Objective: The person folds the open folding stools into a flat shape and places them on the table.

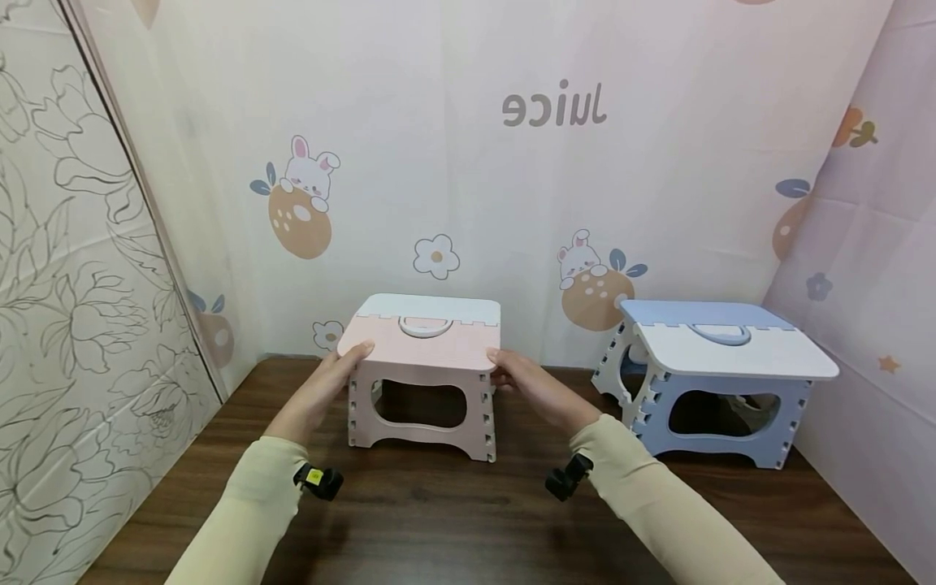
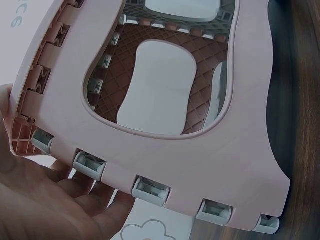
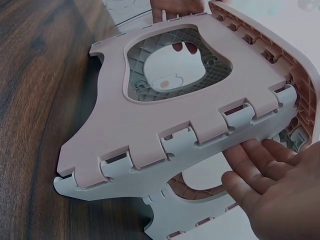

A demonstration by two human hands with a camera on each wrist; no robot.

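A pink and white folding step stool point(image 1: 424, 345) stands unfolded on the brown wooden table, its handle loop on top. My left hand point(image 1: 323, 388) grips its left edge, thumb on the top; in the left wrist view, the fingers point(image 2: 112, 212) reach behind the hinged side. At the opposite edge my right hand point(image 1: 537, 390) holds the stool, thumb at the top corner. The right wrist view has the right fingers point(image 3: 250, 160) under the top, against the white side panel point(image 3: 200, 155). Both hands are at about the same height.
A second folding stool point(image 1: 731, 349), blue and white, stands unfolded at the right of the table point(image 1: 439, 520). Behind the table hangs a printed curtain point(image 1: 453, 162) with rabbits and flowers. A floral panel point(image 1: 88, 325) borders the left side.
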